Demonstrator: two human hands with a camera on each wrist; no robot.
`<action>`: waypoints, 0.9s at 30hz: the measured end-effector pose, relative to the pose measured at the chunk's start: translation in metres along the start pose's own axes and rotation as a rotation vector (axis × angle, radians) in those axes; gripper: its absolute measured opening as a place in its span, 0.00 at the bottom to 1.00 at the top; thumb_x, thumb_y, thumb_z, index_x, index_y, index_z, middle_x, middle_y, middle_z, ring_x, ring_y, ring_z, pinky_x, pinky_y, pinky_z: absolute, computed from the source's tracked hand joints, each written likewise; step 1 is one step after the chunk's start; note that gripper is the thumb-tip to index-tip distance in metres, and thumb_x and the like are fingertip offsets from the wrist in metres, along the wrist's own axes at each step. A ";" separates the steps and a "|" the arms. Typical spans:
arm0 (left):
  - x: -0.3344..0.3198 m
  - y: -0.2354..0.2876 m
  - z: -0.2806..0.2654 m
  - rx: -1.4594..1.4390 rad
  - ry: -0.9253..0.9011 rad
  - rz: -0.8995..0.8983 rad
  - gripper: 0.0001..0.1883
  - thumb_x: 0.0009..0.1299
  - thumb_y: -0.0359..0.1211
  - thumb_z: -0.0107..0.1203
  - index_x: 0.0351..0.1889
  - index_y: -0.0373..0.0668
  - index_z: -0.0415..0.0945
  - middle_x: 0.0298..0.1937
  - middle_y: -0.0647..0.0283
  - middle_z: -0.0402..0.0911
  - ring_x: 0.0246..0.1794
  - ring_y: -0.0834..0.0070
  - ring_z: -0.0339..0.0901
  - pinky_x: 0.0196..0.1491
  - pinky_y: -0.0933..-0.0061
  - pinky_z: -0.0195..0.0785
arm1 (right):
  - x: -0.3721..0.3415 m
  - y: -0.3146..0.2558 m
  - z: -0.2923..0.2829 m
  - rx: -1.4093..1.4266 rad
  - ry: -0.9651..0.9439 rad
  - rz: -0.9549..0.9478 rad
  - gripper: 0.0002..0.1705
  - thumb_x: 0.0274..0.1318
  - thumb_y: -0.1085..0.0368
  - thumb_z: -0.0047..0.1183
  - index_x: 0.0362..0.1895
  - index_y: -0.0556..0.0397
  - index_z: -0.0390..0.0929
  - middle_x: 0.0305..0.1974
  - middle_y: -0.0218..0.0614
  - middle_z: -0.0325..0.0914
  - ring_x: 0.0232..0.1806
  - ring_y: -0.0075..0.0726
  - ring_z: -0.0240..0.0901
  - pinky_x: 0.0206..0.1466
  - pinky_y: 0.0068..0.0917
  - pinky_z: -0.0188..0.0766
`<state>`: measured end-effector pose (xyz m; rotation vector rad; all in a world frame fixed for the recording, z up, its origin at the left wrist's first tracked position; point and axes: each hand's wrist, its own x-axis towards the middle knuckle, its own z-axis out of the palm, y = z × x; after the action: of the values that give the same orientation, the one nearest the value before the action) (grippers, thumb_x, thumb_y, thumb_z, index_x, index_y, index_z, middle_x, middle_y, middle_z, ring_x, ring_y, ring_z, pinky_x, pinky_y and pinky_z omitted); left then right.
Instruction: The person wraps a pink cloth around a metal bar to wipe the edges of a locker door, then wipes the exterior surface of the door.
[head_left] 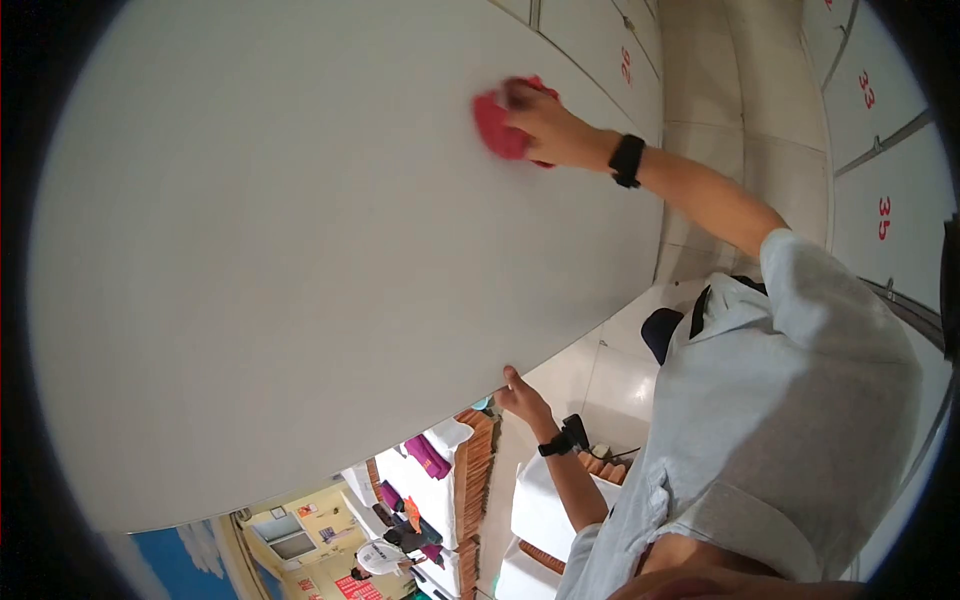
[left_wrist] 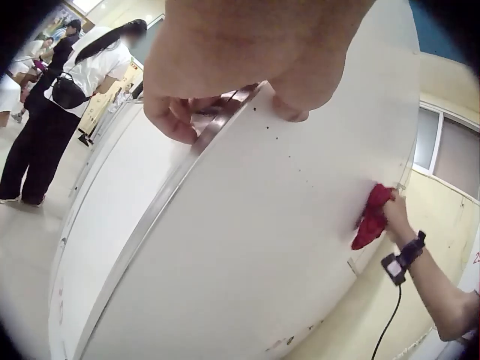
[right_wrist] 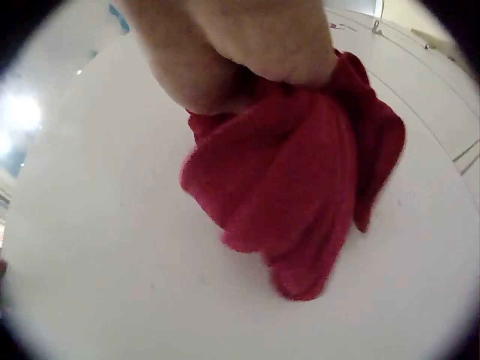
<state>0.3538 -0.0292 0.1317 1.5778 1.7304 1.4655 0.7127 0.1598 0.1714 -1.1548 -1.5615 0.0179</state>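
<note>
A crumpled red cloth (head_left: 496, 126) lies against a broad white cabinet panel (head_left: 300, 250), held by my right hand (head_left: 555, 130) near the panel's upper right in the head view. Folds of the cloth (right_wrist: 289, 172) spread below that hand (right_wrist: 232, 45) in the right wrist view and hide the fingertips. My left hand (head_left: 525, 402) is at the panel's lower edge. Close up in the left wrist view, the left hand (left_wrist: 255, 52) grips the metal-trimmed edge (left_wrist: 180, 176), its thumb on the white face and its fingers curled over the other side.
Lockers with red numbers (head_left: 865, 90) line the right side, across a tiled floor (head_left: 700, 150). Beds with white covers (head_left: 440, 470) stand beyond the panel's lower edge. A standing person (left_wrist: 79, 97) in a white top appears in the left wrist view.
</note>
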 end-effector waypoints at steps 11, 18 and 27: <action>0.006 -0.036 -0.012 -0.063 -0.071 -0.077 0.20 0.71 0.38 0.56 0.48 0.27 0.72 0.45 0.61 0.76 0.43 0.76 0.72 0.49 0.75 0.66 | -0.005 -0.018 -0.004 0.038 0.053 0.082 0.23 0.32 0.77 0.57 0.40 0.51 0.75 0.42 0.41 0.77 0.52 0.49 0.65 0.57 0.43 0.58; -0.002 -0.009 -0.002 -0.065 -0.035 -0.095 0.19 0.71 0.39 0.55 0.45 0.28 0.73 0.41 0.61 0.77 0.41 0.77 0.72 0.47 0.75 0.67 | -0.010 -0.081 0.020 0.146 0.162 -0.144 0.17 0.33 0.74 0.60 0.33 0.48 0.73 0.42 0.33 0.77 0.53 0.47 0.63 0.58 0.48 0.55; -0.003 -0.012 0.002 -0.036 0.002 -0.038 0.18 0.71 0.41 0.56 0.41 0.31 0.75 0.33 0.68 0.76 0.30 0.84 0.66 0.31 0.81 0.58 | -0.012 -0.109 0.025 0.204 -0.008 -0.216 0.12 0.34 0.72 0.59 0.28 0.44 0.76 0.37 0.30 0.75 0.45 0.42 0.62 0.49 0.48 0.59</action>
<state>0.3505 -0.0291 0.1200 1.5172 1.7157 1.4730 0.6225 0.1092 0.2149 -0.8247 -1.6436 0.0371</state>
